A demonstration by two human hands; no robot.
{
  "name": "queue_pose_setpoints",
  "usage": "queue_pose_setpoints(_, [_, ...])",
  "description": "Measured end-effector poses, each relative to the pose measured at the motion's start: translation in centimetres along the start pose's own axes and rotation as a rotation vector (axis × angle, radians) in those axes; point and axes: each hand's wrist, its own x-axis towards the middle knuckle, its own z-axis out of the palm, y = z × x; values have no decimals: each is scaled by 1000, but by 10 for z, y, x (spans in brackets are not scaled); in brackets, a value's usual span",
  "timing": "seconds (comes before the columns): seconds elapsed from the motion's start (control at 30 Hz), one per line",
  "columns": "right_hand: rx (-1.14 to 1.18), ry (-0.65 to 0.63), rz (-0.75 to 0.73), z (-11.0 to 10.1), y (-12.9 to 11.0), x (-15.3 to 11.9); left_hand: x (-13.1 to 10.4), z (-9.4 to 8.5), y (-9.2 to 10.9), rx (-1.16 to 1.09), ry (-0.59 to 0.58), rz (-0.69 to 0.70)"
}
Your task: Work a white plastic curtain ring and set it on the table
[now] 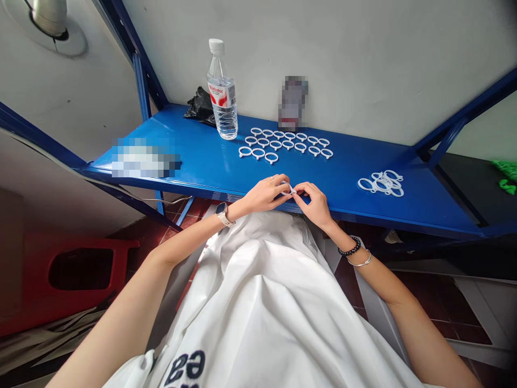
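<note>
At the front edge of the blue shelf (194, 161), my left hand (270, 192) grips a white plastic ring (286, 188), its fingers closed round one side. My right hand (314, 203) pinches the small tab end of that same ring, so the fingertips of both hands nearly meet. Behind them, several white rings (288, 144) with small tabs lie flat in three rough rows. A loose, overlapping pile of similar rings (383, 184) sits to the right of my right hand.
A water bottle (226, 116) stands at the back beside a black plastic bag (201, 105). A blurred upright object (293, 102) leans on the wall. Another blurred item (141, 160) lies at the left. A red stool (117, 269) is below left.
</note>
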Motion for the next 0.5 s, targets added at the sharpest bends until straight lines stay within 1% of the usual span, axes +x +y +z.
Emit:
queue_pose_setpoints(0.2, [4,9,5,1,0,0,1,-1,1,28,12,32])
queue_pose_setpoints(0.5, [-28,19,7,1,-2,0,0,0,-1,5,-19,18])
